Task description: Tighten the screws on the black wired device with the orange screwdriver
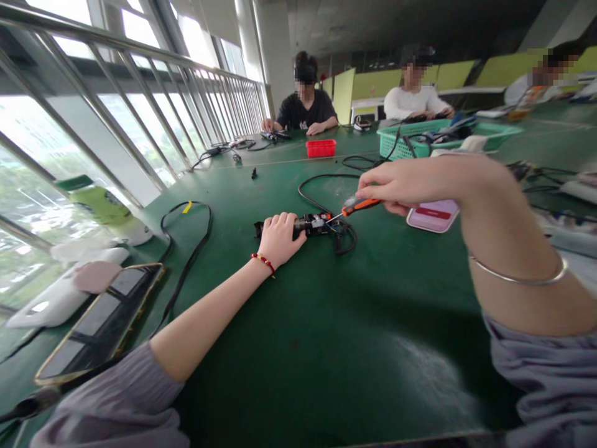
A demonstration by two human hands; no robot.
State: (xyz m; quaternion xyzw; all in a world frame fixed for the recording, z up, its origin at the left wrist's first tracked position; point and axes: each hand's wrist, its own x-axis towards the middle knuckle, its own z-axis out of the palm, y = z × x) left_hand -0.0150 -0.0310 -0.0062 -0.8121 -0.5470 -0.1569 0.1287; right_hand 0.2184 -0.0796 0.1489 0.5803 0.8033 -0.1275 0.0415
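On the green table (pixel 298 323) lies a black device (pixel 317 224) with silver and orange parts showing at its right part and a black cable coiled beside it. My left hand (pixel 280 239) is wrapped over the device's left part. In my right hand (pixel 396 183) is an orange-and-black screwdriver (pixel 361 205), its shaft slanting down to the left. The screwdriver's tip meets or hovers just over the open part of the device; which one is too small to tell.
At left are a phone (pixel 100 320), a green-labelled bottle (pixel 105 208) and a black cable (pixel 189 258). Ahead stand a red box (pixel 321 148) and a green basket (pixel 392 144). A pink phone (pixel 433 216) lies under my right wrist. Several people sit across the table.
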